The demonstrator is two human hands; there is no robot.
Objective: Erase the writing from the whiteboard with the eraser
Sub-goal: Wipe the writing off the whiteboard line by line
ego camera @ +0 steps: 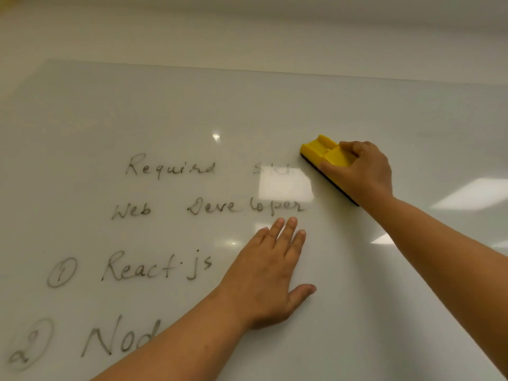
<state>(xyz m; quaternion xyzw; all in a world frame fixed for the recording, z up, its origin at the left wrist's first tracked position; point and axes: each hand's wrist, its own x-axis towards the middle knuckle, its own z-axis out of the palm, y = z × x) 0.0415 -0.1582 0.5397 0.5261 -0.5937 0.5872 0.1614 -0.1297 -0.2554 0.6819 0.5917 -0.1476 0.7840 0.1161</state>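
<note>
Right hand [362, 171] clamps the yellow plastic eraser [327, 155] at the glossy whiteboard [412, 119], right of "Required". Left hand [269, 270] splayed flat. Glare perhaps hides letters; sweep leftward, felt flat, firm.

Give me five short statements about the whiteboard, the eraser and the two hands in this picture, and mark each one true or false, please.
1. The right hand holds the yellow plastic eraser with a dark felt base against the glossy whiteboard. True.
2. The left hand holds a marker pen. False: it lies flat and open on the board, holding nothing.
3. The handwritten words "Web Developer" are already wiped away. False: they are still readable.
4. The eraser is to the right of the handwritten word "Required". True.
5. The handwritten line "React.js" carries a circled number 3. False: the circled number beside it is 1.
</note>
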